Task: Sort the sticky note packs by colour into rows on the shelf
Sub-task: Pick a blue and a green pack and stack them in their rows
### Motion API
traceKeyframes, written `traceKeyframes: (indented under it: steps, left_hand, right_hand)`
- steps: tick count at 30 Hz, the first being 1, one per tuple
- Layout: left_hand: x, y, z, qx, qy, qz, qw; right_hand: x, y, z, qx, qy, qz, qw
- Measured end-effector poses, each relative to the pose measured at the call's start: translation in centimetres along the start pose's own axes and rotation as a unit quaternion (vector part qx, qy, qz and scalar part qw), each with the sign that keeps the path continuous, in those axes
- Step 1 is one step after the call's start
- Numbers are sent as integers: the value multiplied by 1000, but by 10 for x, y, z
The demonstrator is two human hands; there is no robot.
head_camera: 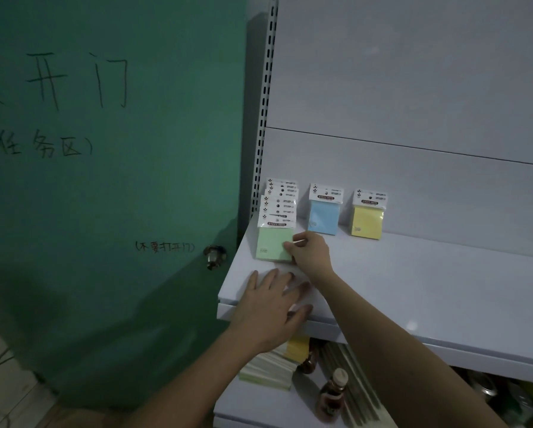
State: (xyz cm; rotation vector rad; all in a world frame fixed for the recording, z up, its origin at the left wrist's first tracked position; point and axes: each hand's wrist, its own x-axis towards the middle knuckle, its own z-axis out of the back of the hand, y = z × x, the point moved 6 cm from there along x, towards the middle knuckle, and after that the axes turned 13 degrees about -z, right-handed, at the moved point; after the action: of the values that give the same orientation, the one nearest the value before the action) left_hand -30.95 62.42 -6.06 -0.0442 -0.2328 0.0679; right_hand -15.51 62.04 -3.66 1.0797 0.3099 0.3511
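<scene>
Pale grey metal shelf point(413, 288), upper tier, at 3 o'clock of green painted door point(110, 168) with round metal knob point(215, 256).

Row of green sticky note packs point(274, 242) in clear wrappers with white header cards, overlapped front to back along shelf's left end, 9 o'clock side.

Single blue sticky note pack point(324, 216), upright, at 3 o'clock of green row, apart from it.

Single yellow sticky note pack point(368, 219), upright, at 3 o'clock of blue pack, apart.

Right hand point(310, 253): fingers curled, pinching right edge of frontmost green pack.

Left hand point(270, 307): fingers spread and straight, flat on shelf's front edge at 6 o'clock of green row, grasping nothing.

Lower tier: loose green and yellow pads point(274, 366) under left wrist; brown capped bottle point(331, 396) at their 4 o'clock.
</scene>
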Motion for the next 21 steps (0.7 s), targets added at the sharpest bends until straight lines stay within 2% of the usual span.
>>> traceKeyframes:
  steps: [7, 13, 18, 21]
  left_hand:
    - [-1, 0, 2, 7, -49, -6, 999]
    - [0, 2, -2, 17, -78, -7, 997]
    - [-2, 2, -3, -13, -54, 9, 998]
    - [-2, 2, -1, -27, -50, 22, 998]
  right_hand:
    - [-4, 3, -5, -45, -68, 78, 994]
    - [-5, 2, -7, -41, -57, 79, 994]
    - [-10, -11, 8, -5, -31, 52, 998]
    - [-19, -20, 32, -28, 1, 50, 998]
